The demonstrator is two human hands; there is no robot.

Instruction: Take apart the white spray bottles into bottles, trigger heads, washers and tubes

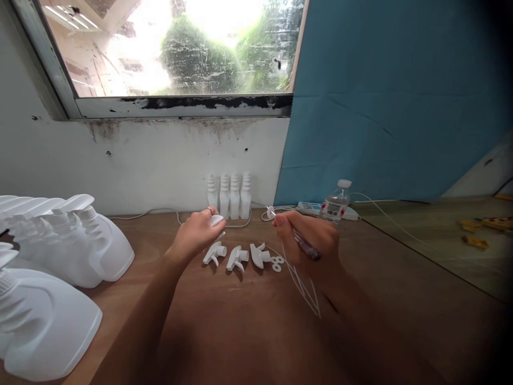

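Note:
My left hand [198, 235] is closed around a white spray trigger head [217, 220], mostly hidden by the fingers. My right hand [310, 238] grips a slim screwdriver-like tool [306, 246] with a dark handle. At its thin tip sits a small white ring washer [271, 213], close to the thumb and fingertips. On the table between the hands lie a left trigger head [215, 253], a middle one [237, 258] and a right one [259, 256]. Several loose washers [277, 262] rest beside the right one. Thin white tubes [305, 291] lie partly behind my right wrist.
Several small white bottles [234, 200] stand against the wall. Large white bottles [116, 251] crowd the left side. A clear water bottle [334, 203] stands at the back right by a white power strip [349, 213] and cables. Yellow pieces [475, 241] lie far right.

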